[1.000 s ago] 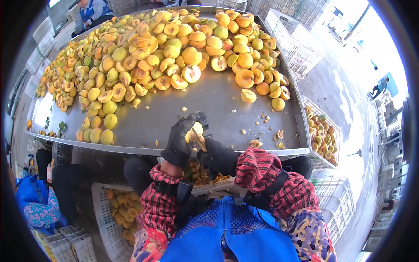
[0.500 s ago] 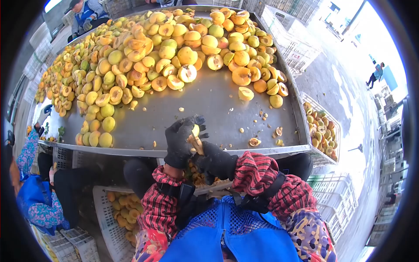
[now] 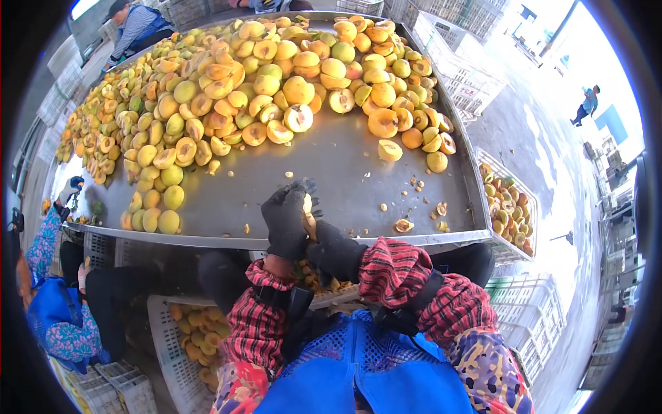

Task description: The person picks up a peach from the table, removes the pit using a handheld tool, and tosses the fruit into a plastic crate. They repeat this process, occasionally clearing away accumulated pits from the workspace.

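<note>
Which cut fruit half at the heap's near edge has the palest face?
The half left of the bare notch: nearly white around a reddish hollow, while neighbouring halves look more orange.

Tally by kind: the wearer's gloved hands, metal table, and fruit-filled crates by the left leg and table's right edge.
Gloved hands (left hand, right hand): 2
Metal table: 1
Fruit-filled crates (left crate, right crate): 2
Total: 5

Wears black gloves [image 3: 286,224], red-and-black plaid oversleeves [image 3: 258,324], dark straps [image 3: 425,291] and a blue vest [image 3: 300,395] (mesh above, zip [image 3: 356,371] down the middle). Shows multicoloured patterned cloth [image 3: 488,366] on the near right.
</note>
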`<state>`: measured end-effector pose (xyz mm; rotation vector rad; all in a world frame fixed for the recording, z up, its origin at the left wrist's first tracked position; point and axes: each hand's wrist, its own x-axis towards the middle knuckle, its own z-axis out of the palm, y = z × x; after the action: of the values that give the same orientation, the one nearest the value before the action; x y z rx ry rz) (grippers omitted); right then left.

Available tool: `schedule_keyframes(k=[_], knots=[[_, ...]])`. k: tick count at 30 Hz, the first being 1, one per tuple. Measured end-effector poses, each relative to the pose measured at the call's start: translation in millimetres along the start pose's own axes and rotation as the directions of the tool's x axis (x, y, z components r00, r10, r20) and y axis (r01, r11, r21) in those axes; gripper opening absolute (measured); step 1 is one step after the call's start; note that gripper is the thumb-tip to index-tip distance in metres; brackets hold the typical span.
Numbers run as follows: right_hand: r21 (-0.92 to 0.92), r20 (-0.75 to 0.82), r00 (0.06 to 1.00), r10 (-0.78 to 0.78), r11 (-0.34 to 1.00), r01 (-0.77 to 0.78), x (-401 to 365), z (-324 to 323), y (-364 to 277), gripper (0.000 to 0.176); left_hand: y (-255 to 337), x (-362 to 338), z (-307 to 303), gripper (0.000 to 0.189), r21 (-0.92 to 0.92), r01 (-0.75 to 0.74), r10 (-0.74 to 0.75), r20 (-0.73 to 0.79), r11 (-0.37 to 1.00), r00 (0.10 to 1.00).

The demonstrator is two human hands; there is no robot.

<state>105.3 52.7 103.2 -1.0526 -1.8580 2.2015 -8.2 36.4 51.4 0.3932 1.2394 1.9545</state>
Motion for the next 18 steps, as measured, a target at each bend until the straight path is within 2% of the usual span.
schedule_keyframes(k=[3, 5, 7, 8, 9, 10, 12, 15, 17, 18], knots=[[-0.085, -0.060, 0.997, -0.057, 0.995, 0.051, 12.4, 7.5, 6.3, 0.033, -12.3, 9.6, -6.1, 0.020, 0.132, -0.067, 0.079, -0.087, 0.989, 0.993], [-0.068, -0.069, 0.986, -0.155, 0.986, 0.150, 18.7, 11.7, 15.6, 0.035, -17.3, 13.7, -9.5, 0.018, 0.093, -0.079, 0.090, -0.123, 0.993, 0.988], [0.292, -0.084, 0.993, -0.088, 0.950, 0.109, 33.8, 17.9, 26.9, 0.039, -14.3, 13.1, -7.6, 0.016, 0.044, -0.063, 0.070, -0.173, 0.997, 0.982], [0.596, -0.057, 0.998, 0.038, 0.803, 0.004, 48.7, 25.0, 33.6, 0.041, -11.3, 12.0, -5.2, 0.014, 0.015, -0.042, 0.044, -0.202, 0.999, 0.978], [0.734, -0.029, 0.995, 0.097, 0.677, -0.044, 50.2, 28.1, 30.6, 0.041, -8.9, 11.0, -3.1, 0.013, -0.012, -0.020, 0.017, -0.229, 1.000, 0.973], [0.847, -0.001, 0.988, 0.155, 0.525, -0.081, 51.6, 31.3, 27.5, 0.041, -7.5, 10.7, -1.6, 0.014, -0.010, -0.038, 0.034, -0.240, 0.999, 0.970], [0.882, -0.021, 0.985, 0.170, 0.467, -0.062, 47.6, 33.3, 20.5, 0.039, -6.2, 10.5, 0.6, 0.015, -0.004, -0.072, 0.069, -0.264, 0.997, 0.962], [0.821, -0.125, 0.992, 0.013, 0.564, 0.096, 80.6, 29.7, 54.7, 0.036, -7.7, 14.6, -4.7, 0.023, 0.020, -0.179, 0.179, -0.213, 0.984, 0.961], [0.429, -0.173, 0.974, -0.145, 0.879, 0.207, 81.3, 28.4, 62.4, 0.035, -4.6, 12.7, -9.0, 0.028, -0.218, -0.015, -0.029, -0.199, 0.976, 0.980], [0.179, -0.166, 0.959, -0.230, 0.949, 0.259, 77.5, 24.8, 59.5, 0.035, -1.9, 12.7, -9.3, 0.031, -0.335, 0.065, -0.129, -0.173, 0.940, 0.976]])
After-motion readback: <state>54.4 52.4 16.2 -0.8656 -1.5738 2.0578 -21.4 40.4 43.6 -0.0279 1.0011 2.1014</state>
